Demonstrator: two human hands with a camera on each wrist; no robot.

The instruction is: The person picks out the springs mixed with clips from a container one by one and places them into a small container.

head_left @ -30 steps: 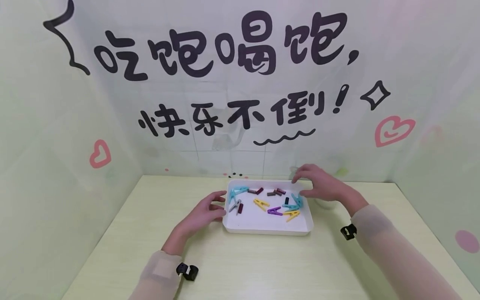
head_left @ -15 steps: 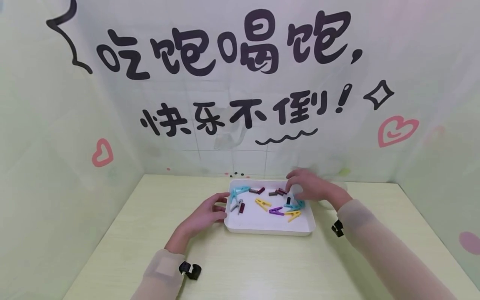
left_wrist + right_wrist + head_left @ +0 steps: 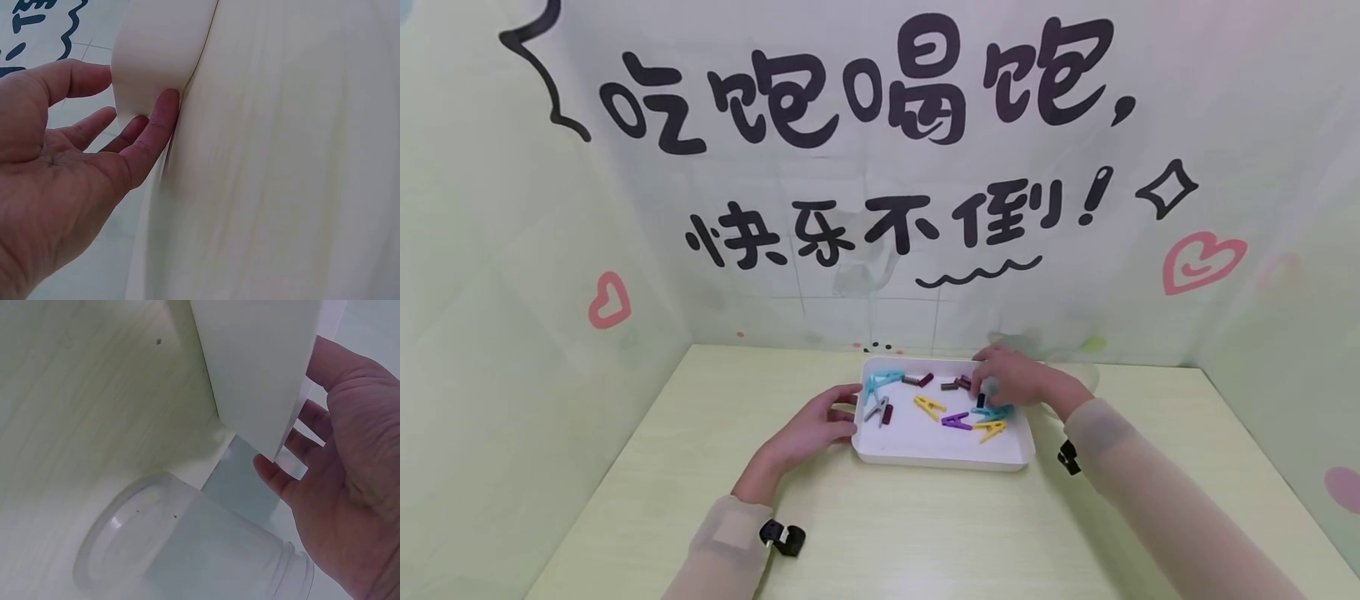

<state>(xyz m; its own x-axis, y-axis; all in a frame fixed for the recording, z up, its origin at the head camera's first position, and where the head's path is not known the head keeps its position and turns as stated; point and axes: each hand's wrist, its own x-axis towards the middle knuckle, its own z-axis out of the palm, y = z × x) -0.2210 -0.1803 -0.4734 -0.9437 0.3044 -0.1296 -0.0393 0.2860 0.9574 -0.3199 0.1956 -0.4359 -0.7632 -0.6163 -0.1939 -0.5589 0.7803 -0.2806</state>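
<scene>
A shallow white tray (image 3: 917, 443) sits toward the back of the table. At its left end, my left hand (image 3: 811, 429) touches the outer wall with relaxed fingers, as the left wrist view also shows. My right hand (image 3: 1017, 379) reaches over the tray's right rear rim, fingers bent loosely downward inside. They are near a maroon cylinder (image 3: 962, 382) and a black piece (image 3: 981, 401); the wall hides part of them in the right wrist view. Clothespins lie in the tray: light blue (image 3: 886, 377), grey (image 3: 877, 410), yellow (image 3: 929, 407) and purple (image 3: 957, 422).
Right of the tray is a clear plastic jar (image 3: 212, 547), partly behind my right wrist in the head view. Several small dark cylinders, some coil-like, lie among the clothespins. Printed wall sheets (image 3: 880, 308) border the table (image 3: 880, 533) at the back and sides.
My right hand has moved left and lower, from the tray's right rim to over its inside. The left hand stays at the left wall. The tray's contents appear unmoved.
</scene>
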